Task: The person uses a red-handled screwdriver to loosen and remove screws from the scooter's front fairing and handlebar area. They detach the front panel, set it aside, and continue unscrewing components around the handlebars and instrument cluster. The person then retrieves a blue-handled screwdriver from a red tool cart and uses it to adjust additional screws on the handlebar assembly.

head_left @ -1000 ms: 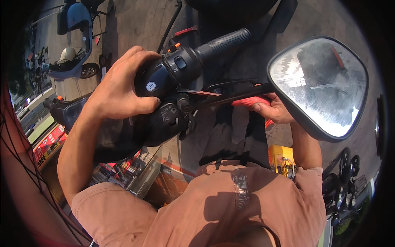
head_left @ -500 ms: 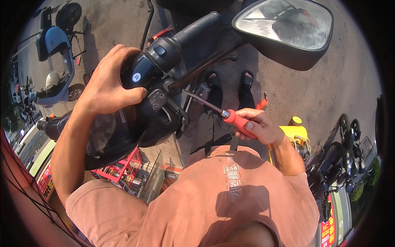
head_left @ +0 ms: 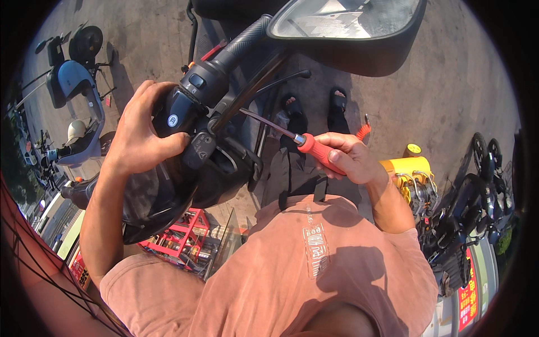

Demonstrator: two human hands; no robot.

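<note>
My left hand [head_left: 140, 129] is curled around the black housing [head_left: 177, 106] of a scooter's handlebar, thumb resting near its lower part. A textured black grip [head_left: 241, 42] extends from the switch housing [head_left: 202, 81]. My right hand [head_left: 348, 160] holds a red screwdriver [head_left: 320, 151], its metal shaft pointing up-left near the mirror stem [head_left: 238, 101]; I cannot tell whether the tip touches anything. A mirror [head_left: 351, 19] sits at the stem's upper end, above a brake lever [head_left: 286, 77].
Beyond my sandalled feet [head_left: 338, 100] lie a red coiled hose [head_left: 364, 130] and a yellow compressor [head_left: 405, 165]. Parked scooters stand left [head_left: 84, 129] and right [head_left: 471, 208]. A red rack [head_left: 191, 230] with tools stands below the handlebar.
My right hand came out from behind the mirror stem, moving down and left, showing the whole screwdriver. The mirror now appears higher and farther left. My left hand keeps its hold.
</note>
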